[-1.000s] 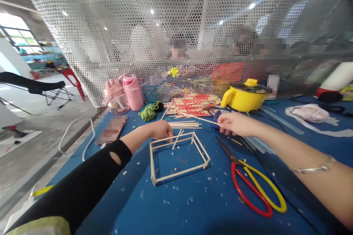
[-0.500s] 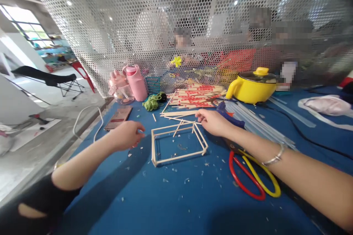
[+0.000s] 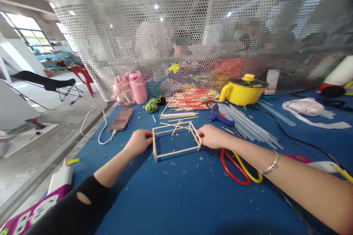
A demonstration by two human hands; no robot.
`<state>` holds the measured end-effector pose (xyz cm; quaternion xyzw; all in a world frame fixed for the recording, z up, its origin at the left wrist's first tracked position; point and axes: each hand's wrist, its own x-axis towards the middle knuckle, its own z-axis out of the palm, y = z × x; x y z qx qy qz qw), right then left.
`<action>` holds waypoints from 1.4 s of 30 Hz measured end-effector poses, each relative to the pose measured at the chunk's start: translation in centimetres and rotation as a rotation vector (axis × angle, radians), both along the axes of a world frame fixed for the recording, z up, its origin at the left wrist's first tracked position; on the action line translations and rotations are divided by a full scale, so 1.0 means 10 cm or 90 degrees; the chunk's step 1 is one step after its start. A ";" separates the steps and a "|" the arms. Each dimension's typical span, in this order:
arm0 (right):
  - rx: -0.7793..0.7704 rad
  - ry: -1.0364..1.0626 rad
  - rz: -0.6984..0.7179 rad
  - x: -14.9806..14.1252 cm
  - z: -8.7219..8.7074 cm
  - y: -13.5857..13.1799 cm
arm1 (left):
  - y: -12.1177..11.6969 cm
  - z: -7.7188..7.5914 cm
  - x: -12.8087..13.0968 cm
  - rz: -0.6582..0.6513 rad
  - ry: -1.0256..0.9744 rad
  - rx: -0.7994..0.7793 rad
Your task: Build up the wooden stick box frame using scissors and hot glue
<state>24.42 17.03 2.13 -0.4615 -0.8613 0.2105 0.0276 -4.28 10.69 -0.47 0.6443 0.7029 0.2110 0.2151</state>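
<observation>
A box-shaped frame of thin wooden sticks [image 3: 178, 152] stands on the blue table. At its left end, my left hand [image 3: 139, 141] has its fingers closed on the upright sticks. My right hand [image 3: 211, 136] holds the right end, its fingertips partly hidden behind the sticks. Just behind the frame lie loose wooden sticks [image 3: 182, 115], a few of them crossing near its back edge. Beneath my right forearm are scissors with red and yellow handles [image 3: 236, 170]; their blades are hidden. A blue glue gun [image 3: 221, 117] rests beyond my right hand.
Red-wrapped chopsticks [image 3: 193, 99] are piled behind, beside green yarn [image 3: 151, 105], a pink bottle [image 3: 138, 90] and a yellow pot [image 3: 244, 93]. Clear glue sticks [image 3: 248, 126] and a black cord lie right. A phone [image 3: 122, 119] on a cable sits left. A perforated screen [image 3: 176, 14] borders the back.
Both hands have come to the stick frame's two ends and closed on it. My right hand has left the loose sticks. The view has shifted, showing a power strip at lower left.
</observation>
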 end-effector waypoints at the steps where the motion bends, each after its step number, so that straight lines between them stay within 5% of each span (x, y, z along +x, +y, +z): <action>1: -0.019 -0.001 0.005 0.00 0.00 -0.04 | -0.01 -0.01 0.01 0.002 -0.002 0.003; 12: -0.125 -0.027 0.047 0.15 0.02 -0.35 | -0.16 -0.04 0.02 -0.015 -0.030 -0.005; 18: -0.018 -0.054 0.015 0.10 0.16 0.21 | -0.17 -0.07 0.01 -0.029 -0.044 0.011; 26: 0.149 -0.132 0.053 -0.35 -0.11 0.97 | -0.26 -0.08 0.06 -0.037 -0.024 0.082; 42: 0.011 -0.295 0.098 -0.51 0.06 0.98 | -0.27 -0.09 0.04 -0.041 -0.017 0.094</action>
